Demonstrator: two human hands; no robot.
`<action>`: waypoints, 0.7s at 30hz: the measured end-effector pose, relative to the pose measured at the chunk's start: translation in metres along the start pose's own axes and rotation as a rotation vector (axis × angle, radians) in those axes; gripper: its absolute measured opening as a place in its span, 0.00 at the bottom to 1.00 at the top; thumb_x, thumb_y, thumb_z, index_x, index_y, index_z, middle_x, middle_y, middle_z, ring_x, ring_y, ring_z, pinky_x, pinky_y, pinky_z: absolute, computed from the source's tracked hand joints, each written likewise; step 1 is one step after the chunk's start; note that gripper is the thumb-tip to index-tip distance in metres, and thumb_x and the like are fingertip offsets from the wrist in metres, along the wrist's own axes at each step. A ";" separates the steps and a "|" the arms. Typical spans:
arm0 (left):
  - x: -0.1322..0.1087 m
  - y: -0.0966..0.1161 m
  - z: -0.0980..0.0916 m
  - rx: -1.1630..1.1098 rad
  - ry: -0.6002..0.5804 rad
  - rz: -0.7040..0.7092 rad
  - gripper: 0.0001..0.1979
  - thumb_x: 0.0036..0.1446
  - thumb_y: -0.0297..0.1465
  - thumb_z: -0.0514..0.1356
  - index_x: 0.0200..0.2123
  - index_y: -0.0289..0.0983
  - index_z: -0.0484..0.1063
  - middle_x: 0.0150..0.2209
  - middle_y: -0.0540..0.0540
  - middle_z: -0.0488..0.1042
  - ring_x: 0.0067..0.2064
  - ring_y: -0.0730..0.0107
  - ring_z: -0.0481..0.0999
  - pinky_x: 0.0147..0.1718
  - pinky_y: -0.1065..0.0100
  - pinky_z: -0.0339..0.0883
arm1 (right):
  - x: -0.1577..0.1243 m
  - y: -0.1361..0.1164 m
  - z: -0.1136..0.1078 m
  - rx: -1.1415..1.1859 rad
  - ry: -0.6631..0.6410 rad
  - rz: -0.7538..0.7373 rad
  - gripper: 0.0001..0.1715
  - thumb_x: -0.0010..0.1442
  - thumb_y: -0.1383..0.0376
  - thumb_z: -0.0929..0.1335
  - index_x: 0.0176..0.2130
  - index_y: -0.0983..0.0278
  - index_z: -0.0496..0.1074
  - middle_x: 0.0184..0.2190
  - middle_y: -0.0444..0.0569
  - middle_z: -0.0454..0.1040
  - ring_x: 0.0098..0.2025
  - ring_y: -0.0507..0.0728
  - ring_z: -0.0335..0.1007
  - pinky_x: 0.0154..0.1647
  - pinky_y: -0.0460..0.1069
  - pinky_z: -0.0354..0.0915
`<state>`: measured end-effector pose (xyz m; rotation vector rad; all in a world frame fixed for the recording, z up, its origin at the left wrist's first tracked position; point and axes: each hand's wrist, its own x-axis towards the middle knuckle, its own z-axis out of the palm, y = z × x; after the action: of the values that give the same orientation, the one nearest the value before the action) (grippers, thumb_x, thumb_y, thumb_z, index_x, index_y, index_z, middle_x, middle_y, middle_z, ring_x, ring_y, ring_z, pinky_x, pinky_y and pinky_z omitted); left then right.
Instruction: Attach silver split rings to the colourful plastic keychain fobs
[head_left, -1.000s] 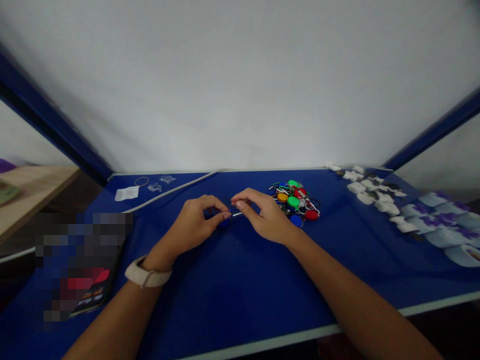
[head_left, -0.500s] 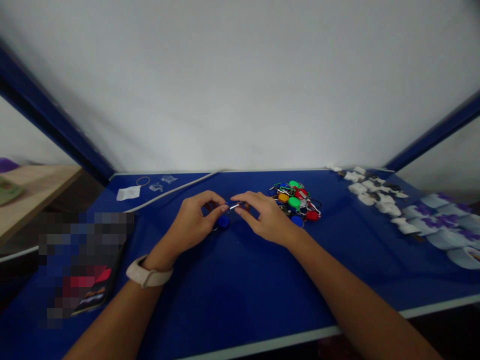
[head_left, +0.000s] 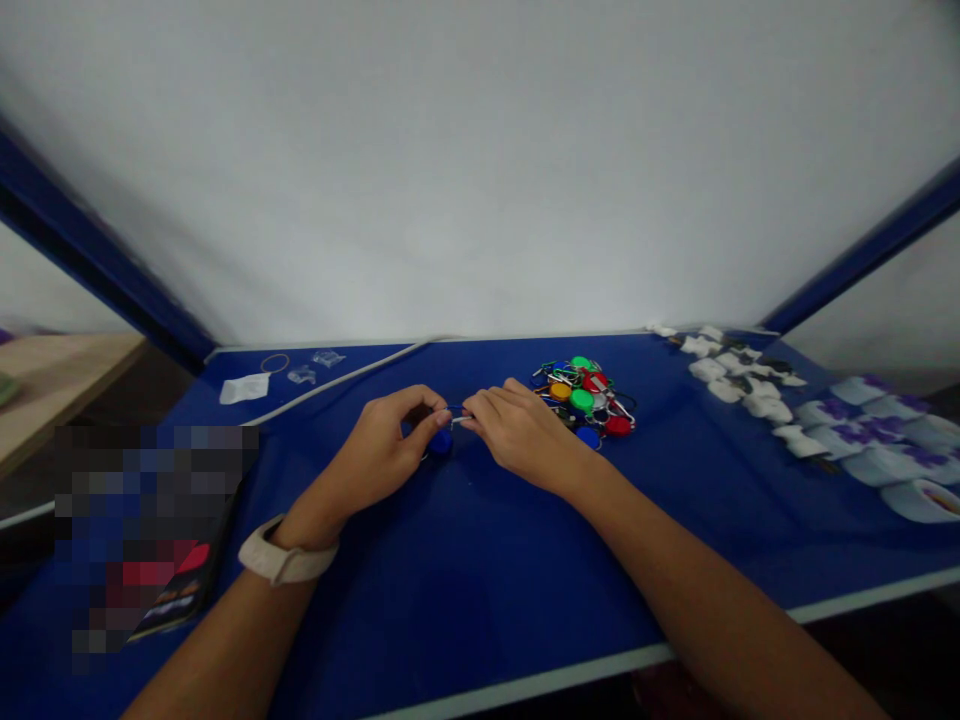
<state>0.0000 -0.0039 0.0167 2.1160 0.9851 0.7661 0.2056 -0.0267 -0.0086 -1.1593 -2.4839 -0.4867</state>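
Note:
Near the middle of the blue table, my left hand [head_left: 388, 440] and my right hand [head_left: 519, 432] face each other with their fingertips close together. Between them stretches a small blue carabiner [head_left: 454, 409] with a silvery gate, pinched at its left end by my left thumb and fingers and at its right end by my right. A round blue retractable key reel [head_left: 441, 443] sits just below my left fingertips, partly covered by them. Beyond my right hand lies a pile of similar key reels [head_left: 581, 399] in green, red, yellow and blue, with carabiners tangled among them.
Rolls of tape [head_left: 879, 462] with purple marks and several white wrapped pieces [head_left: 739, 380] stand at the right. On the left are a dark, blurred-out flat item [head_left: 217, 545], a white cable [head_left: 352, 375], a paper slip [head_left: 244, 388], clear plastic scraps [head_left: 302, 374] and a rubber band [head_left: 275, 362].
My right fingers have curled more tightly around the carabiner's right end, and its gate looks swung out from the blue frame. The view has shifted slightly; the pile is unchanged.

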 end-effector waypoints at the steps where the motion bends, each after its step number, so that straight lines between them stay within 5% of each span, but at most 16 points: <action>1: 0.000 0.000 0.000 0.003 0.001 0.002 0.11 0.65 0.35 0.55 0.36 0.35 0.73 0.32 0.47 0.76 0.35 0.66 0.75 0.37 0.66 0.64 | 0.000 -0.001 0.000 -0.011 -0.011 0.003 0.15 0.73 0.63 0.58 0.39 0.67 0.69 0.32 0.50 0.74 0.33 0.58 0.68 0.41 0.53 0.54; 21: 0.000 0.000 0.002 -0.149 -0.035 -0.014 0.11 0.64 0.36 0.58 0.35 0.35 0.75 0.32 0.48 0.76 0.34 0.68 0.74 0.35 0.68 0.66 | 0.003 -0.010 -0.006 0.072 -0.164 0.114 0.17 0.74 0.64 0.54 0.39 0.67 0.66 0.33 0.52 0.75 0.32 0.59 0.69 0.43 0.54 0.54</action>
<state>0.0014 -0.0044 0.0156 1.9864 0.8953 0.7682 0.1972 -0.0331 -0.0030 -1.3517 -2.5296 -0.2792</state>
